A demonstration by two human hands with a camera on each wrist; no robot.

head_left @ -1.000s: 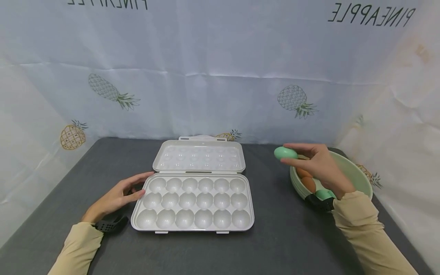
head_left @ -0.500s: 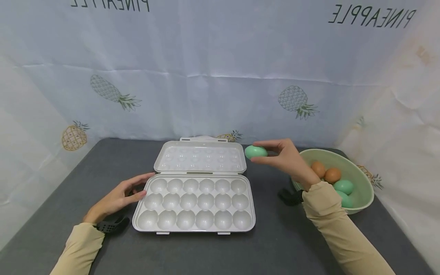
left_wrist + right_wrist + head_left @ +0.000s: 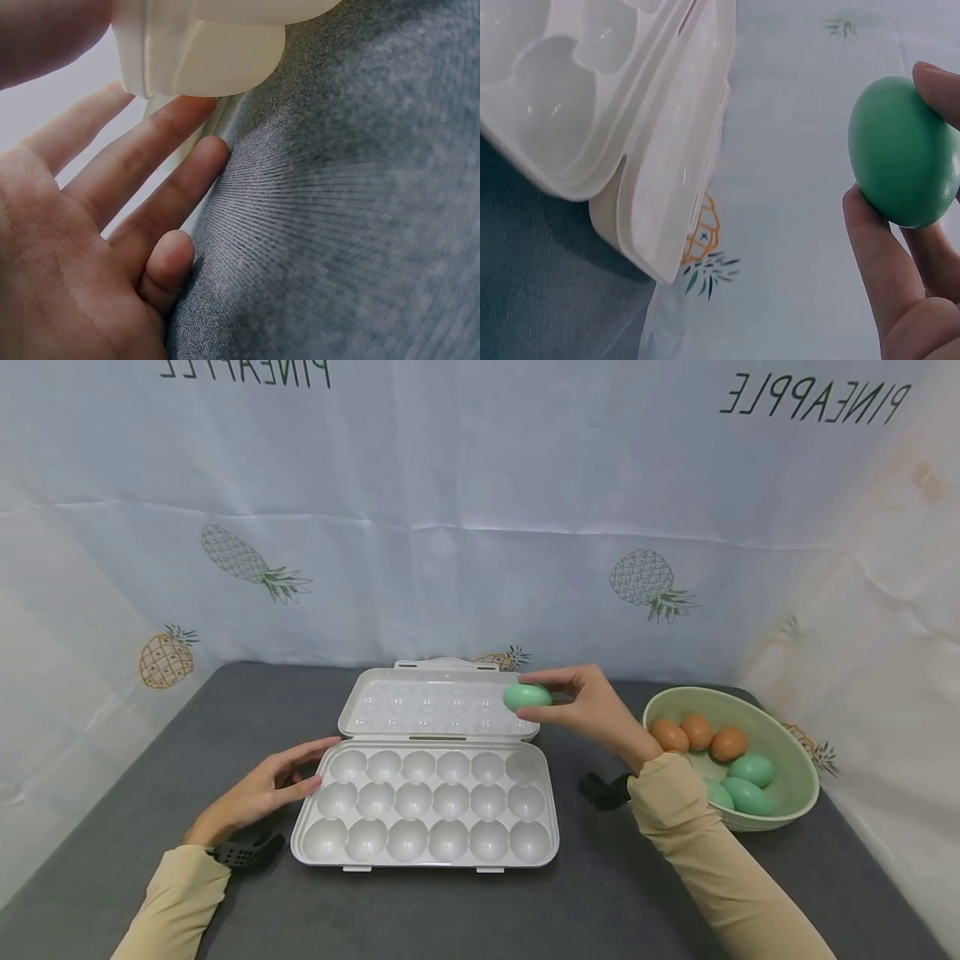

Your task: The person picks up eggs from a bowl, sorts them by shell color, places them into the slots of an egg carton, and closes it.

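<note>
The right hand [image 3: 600, 710] pinches a green egg [image 3: 527, 697] by its ends; smooth, light, probably fragile. The left hand [image 3: 258, 789] rests open against the tray [image 3: 307, 827].

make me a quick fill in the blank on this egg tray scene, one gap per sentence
1. The right hand pinches a smooth ____ egg above the open white plastic egg tray.
2. Every cup in the tray holds ____ eggs.
3. The pale green bowl holds three brown eggs and ____ green eggs.
4. The left hand rests on the grey table beside the tray's ____ edge.

Missing words: green; no; three; left
</note>
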